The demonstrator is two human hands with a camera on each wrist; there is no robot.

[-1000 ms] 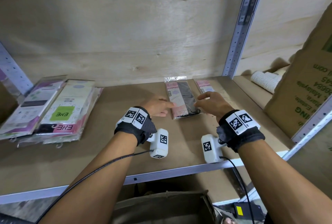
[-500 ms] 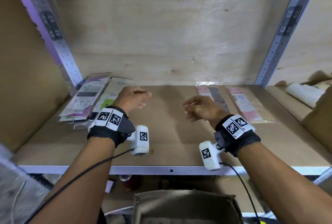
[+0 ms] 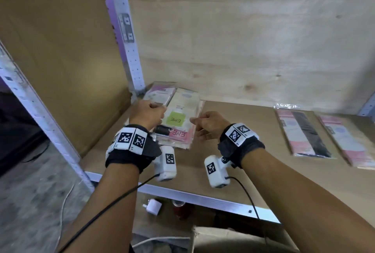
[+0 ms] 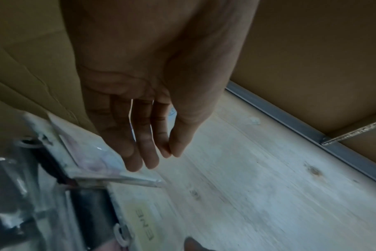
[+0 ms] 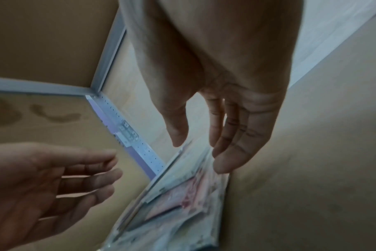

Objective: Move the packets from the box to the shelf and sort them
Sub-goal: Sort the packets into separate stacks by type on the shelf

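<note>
both hands are hovering over the stack of packets (image 3: pixel 178 119) lying at the far left of the shelf (image 3: pixel 243 163). the left hand (image 3: pixel 147 113) fingers (image 4: pixel 140 144) are hanging loosely straight, holding nothing. the right hand (image 3: pixel 209 124) fingers (image 5: pixel 232 149) are relaxed, tips touching the stack's right edge.

"ENE" reads upside down on the green label (image 3: pixel 176 119) of the top packet (image 3: pixel 182 108) in the far-left stack, and again in white on the pink packet (image 3: pixel 179 134) just beneath it (other print on the packets is too small to read).
</note>
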